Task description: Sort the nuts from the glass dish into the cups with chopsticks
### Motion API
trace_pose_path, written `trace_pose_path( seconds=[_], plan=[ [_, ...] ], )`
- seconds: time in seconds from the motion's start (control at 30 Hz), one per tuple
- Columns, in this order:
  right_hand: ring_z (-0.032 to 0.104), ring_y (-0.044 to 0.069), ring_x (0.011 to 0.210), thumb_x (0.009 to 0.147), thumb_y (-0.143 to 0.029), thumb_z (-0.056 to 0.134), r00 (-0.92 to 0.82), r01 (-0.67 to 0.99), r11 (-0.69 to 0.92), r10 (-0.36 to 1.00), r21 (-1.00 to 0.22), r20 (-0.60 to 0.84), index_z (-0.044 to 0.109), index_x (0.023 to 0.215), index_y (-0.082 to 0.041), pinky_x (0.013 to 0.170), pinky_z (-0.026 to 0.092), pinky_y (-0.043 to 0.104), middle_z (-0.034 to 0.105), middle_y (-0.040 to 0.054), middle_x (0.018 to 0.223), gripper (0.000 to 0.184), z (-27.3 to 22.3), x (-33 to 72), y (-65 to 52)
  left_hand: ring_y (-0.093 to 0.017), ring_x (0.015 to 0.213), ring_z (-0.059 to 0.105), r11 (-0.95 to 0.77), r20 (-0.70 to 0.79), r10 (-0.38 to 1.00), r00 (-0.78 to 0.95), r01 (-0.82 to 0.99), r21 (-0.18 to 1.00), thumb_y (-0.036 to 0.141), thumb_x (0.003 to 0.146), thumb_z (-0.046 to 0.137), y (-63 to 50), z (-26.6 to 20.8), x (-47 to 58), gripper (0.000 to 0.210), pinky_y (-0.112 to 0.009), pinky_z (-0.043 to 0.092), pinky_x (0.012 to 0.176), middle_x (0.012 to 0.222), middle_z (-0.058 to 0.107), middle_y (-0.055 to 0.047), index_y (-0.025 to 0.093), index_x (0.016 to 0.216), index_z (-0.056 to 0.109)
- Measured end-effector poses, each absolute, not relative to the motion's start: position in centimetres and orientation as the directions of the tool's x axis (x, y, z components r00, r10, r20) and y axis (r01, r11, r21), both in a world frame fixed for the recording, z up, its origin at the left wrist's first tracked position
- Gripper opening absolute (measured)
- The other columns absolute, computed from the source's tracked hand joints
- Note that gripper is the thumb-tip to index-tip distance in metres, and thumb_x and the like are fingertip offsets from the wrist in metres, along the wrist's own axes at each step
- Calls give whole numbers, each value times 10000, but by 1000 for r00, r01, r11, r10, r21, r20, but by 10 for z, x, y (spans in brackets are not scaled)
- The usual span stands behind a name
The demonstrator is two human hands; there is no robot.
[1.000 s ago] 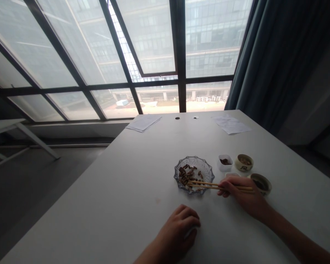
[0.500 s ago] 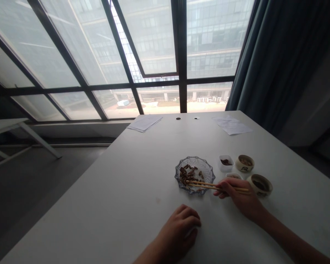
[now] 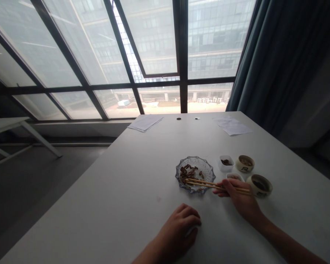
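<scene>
1. Two hands: the left hand (image 3: 178, 229) and the right hand (image 3: 238, 196).
2. One pair of chopsticks (image 3: 206, 183), so two sticks.
3. One glass dish (image 3: 206, 169).
4. Many dark seeds (image 3: 188, 173) in the dish; they are too small to count exactly.
5. Four small cups: a white square cup (image 3: 226, 164), a round cup (image 3: 245, 163), a larger round cup (image 3: 259, 184) and a partly hidden cup (image 3: 234, 176).
6. Two lots of paper: a stack of papers (image 3: 145, 123) and a loose sheet (image 3: 233, 126).
7. Two tables: the white table (image 3: 126, 183) and a side table (image 3: 5, 124).
8. Two small holes (image 3: 179, 118) in the tabletop.
</scene>
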State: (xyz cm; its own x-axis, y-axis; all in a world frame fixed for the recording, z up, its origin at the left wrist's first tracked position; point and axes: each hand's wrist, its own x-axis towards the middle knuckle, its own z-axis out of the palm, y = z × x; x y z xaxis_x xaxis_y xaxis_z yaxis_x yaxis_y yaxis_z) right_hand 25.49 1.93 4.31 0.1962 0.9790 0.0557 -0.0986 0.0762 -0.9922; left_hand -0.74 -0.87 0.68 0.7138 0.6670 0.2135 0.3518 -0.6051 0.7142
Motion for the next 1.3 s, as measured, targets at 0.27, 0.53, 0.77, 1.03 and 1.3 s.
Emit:
trace_pose_path(
  seconds=[0.27, 0.53, 0.77, 1.03, 1.3],
  plan=[
    [833, 315, 735, 854, -609, 827, 458, 22, 186, 872, -982, 175, 835, 912, -163, 696, 726, 379, 832, 156, 877, 450, 70, 314, 2, -216, 1132, 599, -603, 209, 669, 713, 355, 715, 25, 909, 597, -10, 7, -8, 299, -313, 510, 1018, 1188, 695, -58, 237, 1100, 686],
    [805, 322, 676, 902, -531, 794, 725, 253, 313, 565, -915, 394, 791, 841, -213, 812, 702, 540, 785, 107, 824, 323, 79, 393, -9, -214, 1123, 598, -614, 225, 674, 703, 365, 700, 29, 920, 595, -9, 4, -8, 286, -327, 500, 1031, 1176, 698, -47, 240, 1089, 689],
    [805, 306, 680, 917, -557, 773, 702, 230, 328, 595, -916, 390, 768, 823, -239, 779, 706, 481, 780, 85, 783, 332, 70, 400, -11, -219, 1132, 605, -642, 245, 669, 701, 379, 667, 38, 915, 594, -8, 3, -7, 282, -334, 508, 1026, 1179, 696, -58, 238, 1088, 692],
    [794, 273, 610, 858, -713, 760, 510, 141, 338, 781, -930, 361, 784, 838, -159, 591, 681, 357, 785, 106, 700, 555, 100, 339, -17, -231, 1099, 615, -800, 271, 552, 788, 409, 439, 55, 913, 571, -20, 8, 3, 287, -374, 497, 1020, 1176, 712, -66, 234, 1108, 679],
    [804, 281, 705, 879, -800, 648, 152, 191, 297, 933, -936, 327, 754, 799, -200, 670, 668, 374, 805, 116, 763, 615, 83, 264, 23, -238, 1157, 609, -844, 203, 502, 841, 425, 326, 83, 894, 652, -35, 13, 23, 302, -376, 486, 1036, 1260, 690, -54, 244, 1149, 664]
  ],
)
